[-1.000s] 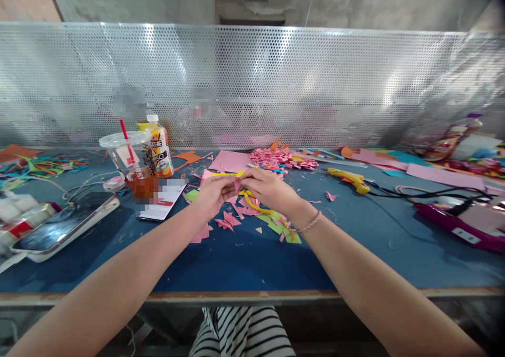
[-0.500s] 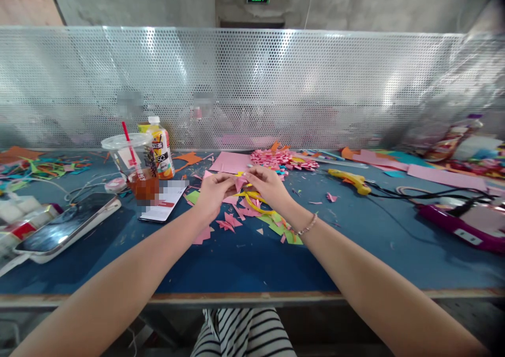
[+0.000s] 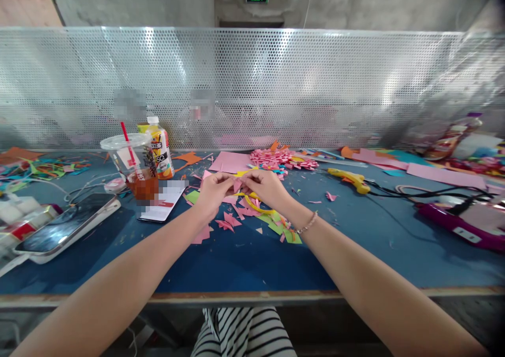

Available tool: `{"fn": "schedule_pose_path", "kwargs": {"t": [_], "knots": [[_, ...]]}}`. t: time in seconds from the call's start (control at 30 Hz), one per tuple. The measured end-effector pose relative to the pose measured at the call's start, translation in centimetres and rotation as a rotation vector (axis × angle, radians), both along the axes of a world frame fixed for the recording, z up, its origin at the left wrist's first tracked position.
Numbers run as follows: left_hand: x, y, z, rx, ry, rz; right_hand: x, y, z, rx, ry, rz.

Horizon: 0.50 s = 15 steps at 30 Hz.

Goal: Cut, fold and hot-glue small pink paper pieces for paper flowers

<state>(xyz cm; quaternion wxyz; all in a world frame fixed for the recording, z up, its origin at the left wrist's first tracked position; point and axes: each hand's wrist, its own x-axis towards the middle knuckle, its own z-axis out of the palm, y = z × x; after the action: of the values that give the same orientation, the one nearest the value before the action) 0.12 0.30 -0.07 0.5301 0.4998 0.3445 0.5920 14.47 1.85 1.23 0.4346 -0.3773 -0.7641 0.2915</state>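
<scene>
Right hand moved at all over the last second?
Yes, slightly: the right hand sits a bit farther from the person, nearer the pink sheet, both hands pinching a small pink piece.

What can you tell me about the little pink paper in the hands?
The small pink paper piece looks like thin craft paper, folded or creased, though its exact shape is too small to tell. It is held just above the blue table, pinched between the fingers of the left hand and the right hand, over scattered pink scraps.

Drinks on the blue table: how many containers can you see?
3 clear ones. A plastic cup with a red straw stands at left, a juice bottle just behind it, and another bottle at far right by the mesh screen. Clutter there may hide more.
</scene>
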Motion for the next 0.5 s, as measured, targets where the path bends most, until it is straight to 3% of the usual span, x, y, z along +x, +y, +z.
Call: {"fn": "schedule_pose_path", "kwargs": {"t": [0.3,0.5], "knots": [[0.03,0.16,-0.1,0.0,0.007,-0.016,-0.05,-0.08,-0.13,-0.012,0.083,-0.013],[-0.23,0.11,-0.24,0.091,0.058,-0.048,-0.03,-0.02,-0.23,0.025,0.0,-0.018]]}}
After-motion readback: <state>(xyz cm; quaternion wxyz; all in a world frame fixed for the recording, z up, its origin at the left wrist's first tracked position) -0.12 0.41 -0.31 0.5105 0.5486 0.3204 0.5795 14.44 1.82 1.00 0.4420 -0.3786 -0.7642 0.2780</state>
